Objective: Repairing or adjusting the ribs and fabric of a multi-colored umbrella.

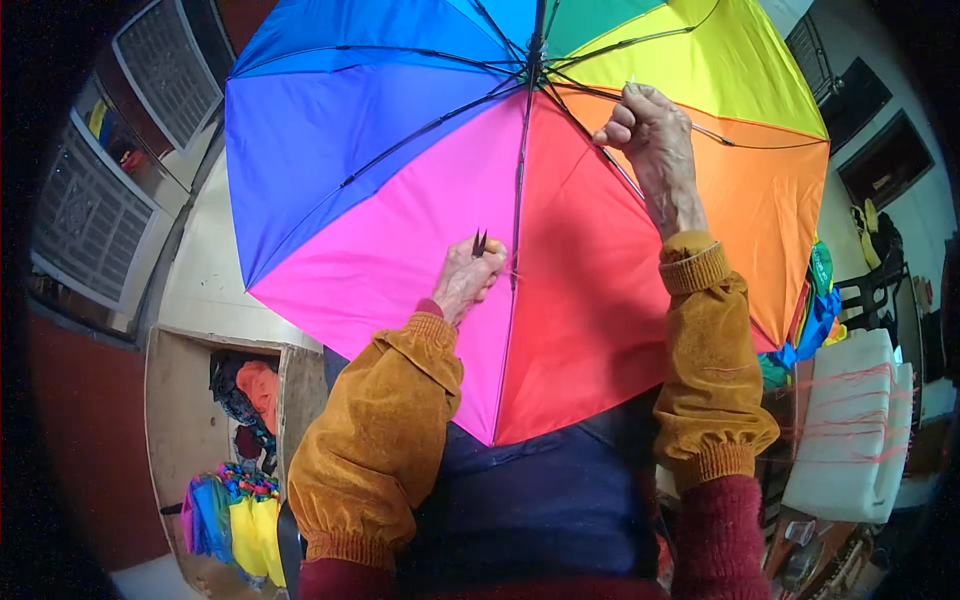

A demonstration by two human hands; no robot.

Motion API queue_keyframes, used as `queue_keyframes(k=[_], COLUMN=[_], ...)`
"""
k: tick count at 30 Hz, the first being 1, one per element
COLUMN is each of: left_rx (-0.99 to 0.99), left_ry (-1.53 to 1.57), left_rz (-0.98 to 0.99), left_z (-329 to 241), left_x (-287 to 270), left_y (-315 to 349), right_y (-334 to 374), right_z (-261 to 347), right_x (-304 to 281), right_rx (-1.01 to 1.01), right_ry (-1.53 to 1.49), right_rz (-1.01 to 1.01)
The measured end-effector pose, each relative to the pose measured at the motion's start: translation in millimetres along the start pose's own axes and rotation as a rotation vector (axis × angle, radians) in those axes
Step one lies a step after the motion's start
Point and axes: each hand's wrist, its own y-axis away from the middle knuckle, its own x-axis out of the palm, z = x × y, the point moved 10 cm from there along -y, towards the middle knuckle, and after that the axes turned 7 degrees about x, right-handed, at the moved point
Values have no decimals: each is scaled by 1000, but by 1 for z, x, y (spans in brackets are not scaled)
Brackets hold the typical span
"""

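An opened rainbow umbrella (420, 190) fills the upper view, seen from its underside, canopy panels running blue, pink, red, orange and yellow, with the dark metal ribs (430, 125) spreading from the hub near the top edge. The left hand (468, 278) is closed around small dark thread snips (479, 243), whose two points stick up beside the central rib where pink meets red; its grip looks firm and the blades appear close together. The right hand (650, 135) is raised to a rib on the orange side, thumb and fingers pinched shut on something thin, probably a thread or needle, though it is too fine to tell. Both forearms wear mustard-coloured sleeve covers (380, 440). To do this well, the pinch should probably hold the line taut and steady while the snips come in flat along the rib, points angled away from the cloth so the canopy is not nicked. A slip toward the fabric looks like the main risk. Lower left, a wooden crate (175, 400) holds more folded coloured fabric (235, 510)
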Motion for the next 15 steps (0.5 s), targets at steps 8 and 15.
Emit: queue_keyframes(k=[8, 15], left_rx=[389, 580], left_ry=[-461, -551], left_rz=[47, 11], left_z=[-15, -30], left_x=[6, 17], left_y=[-2, 4], right_y=[6, -2], right_z=[6, 54], right_x=[-17, -20], right_rx=[-43, -215], right_ry=[28, 69], right_rz=[-86, -40])
